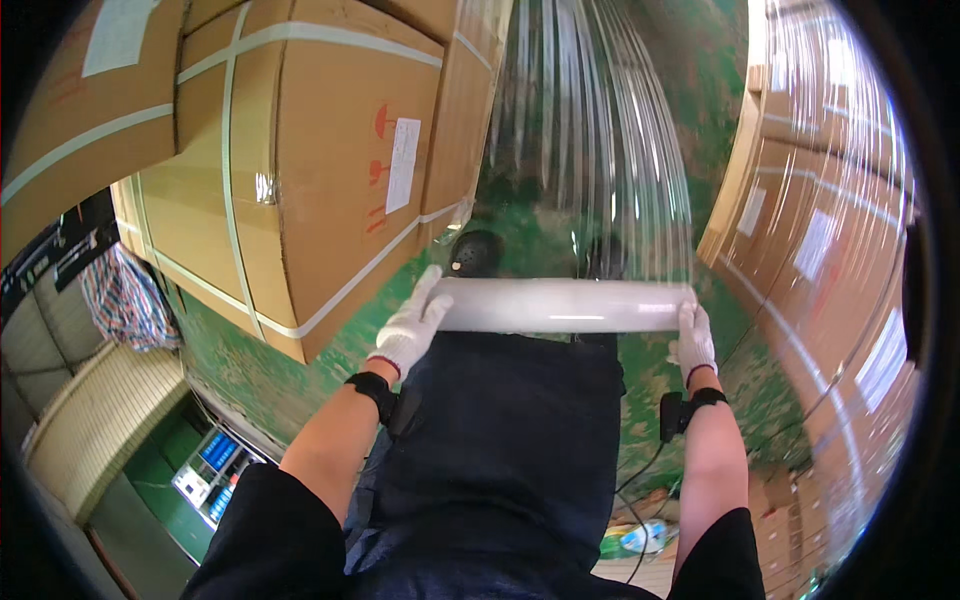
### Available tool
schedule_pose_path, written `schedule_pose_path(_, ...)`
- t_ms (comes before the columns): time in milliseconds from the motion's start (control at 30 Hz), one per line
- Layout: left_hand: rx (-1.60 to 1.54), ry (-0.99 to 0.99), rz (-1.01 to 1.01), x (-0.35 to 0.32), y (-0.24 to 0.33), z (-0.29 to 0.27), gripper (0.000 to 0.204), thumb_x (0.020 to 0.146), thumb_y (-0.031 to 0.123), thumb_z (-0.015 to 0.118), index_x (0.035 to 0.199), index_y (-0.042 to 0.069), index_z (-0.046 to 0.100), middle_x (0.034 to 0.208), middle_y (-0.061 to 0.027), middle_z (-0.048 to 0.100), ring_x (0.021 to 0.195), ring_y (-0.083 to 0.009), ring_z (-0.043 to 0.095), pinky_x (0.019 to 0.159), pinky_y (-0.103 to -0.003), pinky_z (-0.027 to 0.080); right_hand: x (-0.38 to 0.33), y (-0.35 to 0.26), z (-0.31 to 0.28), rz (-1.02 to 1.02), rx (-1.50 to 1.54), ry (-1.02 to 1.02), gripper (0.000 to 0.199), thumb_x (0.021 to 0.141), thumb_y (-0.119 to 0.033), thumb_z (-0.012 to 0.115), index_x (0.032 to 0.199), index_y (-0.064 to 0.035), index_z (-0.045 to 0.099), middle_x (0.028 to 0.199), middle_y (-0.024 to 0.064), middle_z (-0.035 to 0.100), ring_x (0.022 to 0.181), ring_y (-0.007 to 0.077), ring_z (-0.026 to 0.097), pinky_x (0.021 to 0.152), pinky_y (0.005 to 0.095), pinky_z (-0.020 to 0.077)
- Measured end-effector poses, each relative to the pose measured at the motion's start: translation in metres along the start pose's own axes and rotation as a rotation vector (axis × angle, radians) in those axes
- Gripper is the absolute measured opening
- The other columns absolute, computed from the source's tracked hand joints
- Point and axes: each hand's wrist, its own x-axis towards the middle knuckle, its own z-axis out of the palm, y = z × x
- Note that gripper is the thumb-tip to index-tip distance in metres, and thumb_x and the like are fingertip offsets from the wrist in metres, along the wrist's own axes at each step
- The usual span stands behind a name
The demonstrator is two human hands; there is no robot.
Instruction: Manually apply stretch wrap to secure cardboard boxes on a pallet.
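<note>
Stretch-film roll [565,305] held level at frame centre; left hand [410,330] gloved, closed round its left end; right hand [693,343] closed on right end; clear film [590,150] streams up toward strapped cartons [300,170]; roll looks stiff, light, slick; film thin, tears easily; hold by ends.

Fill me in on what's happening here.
A person in white gloves holds a roll of clear stretch film level in front of them, the left hand at one end and the right hand at the other. A sheet of film runs from the roll up and away. Strapped cardboard boxes stand on the left, film-wrapped boxes on the right.
</note>
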Motion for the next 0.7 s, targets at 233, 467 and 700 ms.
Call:
schedule_pose_path(233, 0.165, 0.041, 0.356, 0.033, -0.060, -0.071, 0.050, 0.102, 0.044, 0.052, 0.138, 0.010, 0.059, 0.140, -0.0118, 0.059, 0.130, -0.0270, 0.054, 0.112, -0.039, 0.039, -0.041, -0.008, 0.092, 0.035, 0.178, 0.104, 0.062, 0.096, -0.048, 0.054, 0.136, -0.0014, 0.045, 0.105, 0.0164, 0.064, 0.068, 0.0231, 0.063, 0.054, 0.0381, 0.0544)
schedule_pose_path(467, 0.274, -0.081, 0.417, 0.049, -0.090, -0.080, 0.056, 0.104, 0.046, 0.048, 0.149, 0.013, 0.047, 0.151, -0.0117, 0.048, 0.140, -0.0259, 0.044, 0.113, -0.038, 0.036, -0.067, -0.008, 0.098, -0.118, 0.204, 0.244, 0.051, 0.096, -0.046, 0.055, 0.127, -0.0055, 0.051, 0.098, 0.0139, 0.064, 0.071, 0.0223, 0.064, 0.055, 0.0351, 0.0519)
schedule_pose_path(700, 0.272, -0.222, 0.401, 0.039, -0.088, -0.075, 0.069, 0.106, 0.051, 0.040, 0.161, 0.014, 0.023, 0.166, -0.0091, 0.025, 0.152, -0.0252, 0.024, 0.122, -0.035, 0.019, -0.074, 0.031, 0.130, -0.148, 0.190, 0.454, 0.076, 0.095, -0.062, 0.048, 0.146, -0.0056, 0.045, 0.117, 0.0177, 0.063, 0.081, 0.0241, 0.063, 0.067, 0.0400, 0.0548)
